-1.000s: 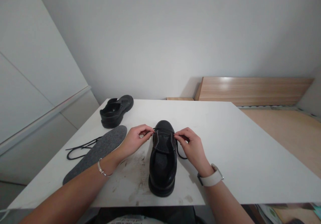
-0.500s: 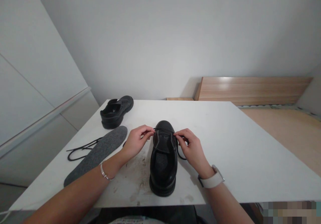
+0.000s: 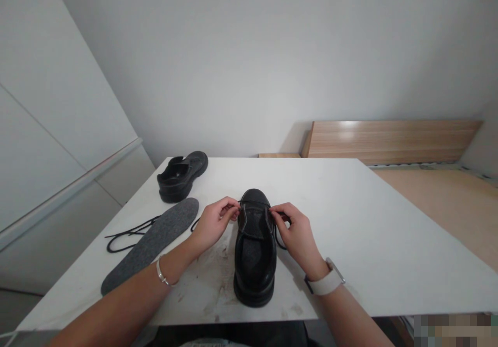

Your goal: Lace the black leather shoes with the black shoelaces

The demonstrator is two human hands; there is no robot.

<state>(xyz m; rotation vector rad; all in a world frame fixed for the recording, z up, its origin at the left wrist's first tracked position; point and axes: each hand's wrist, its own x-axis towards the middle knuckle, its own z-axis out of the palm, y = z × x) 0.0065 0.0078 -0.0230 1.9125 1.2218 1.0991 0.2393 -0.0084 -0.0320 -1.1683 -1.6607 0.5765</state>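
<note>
A black shoe [image 3: 254, 264] stands on the white table, its toe pointing away from me and its heel near the front edge. A black lace [image 3: 254, 202] crosses its upper near the toe. On the shoe's left side my left hand [image 3: 220, 217] pinches the lace with thumb and forefinger. My right hand [image 3: 291, 225] pinches the lace at the right side, and a loop of it hangs below those fingers. The fingertips of both hands are beside the eyelet flaps.
On the left of the white table [image 3: 330, 196] lie a grey insole [image 3: 155, 243] and a loose black lace [image 3: 120, 233]. A second black shoe [image 3: 181, 176] stands at the back left. Behind the table on the right is a wooden headboard [image 3: 392, 139].
Both hands remain at the sides of the shoe with only slight finger movement. The whole view has shifted a little, with the table things appearing slightly lower.
</note>
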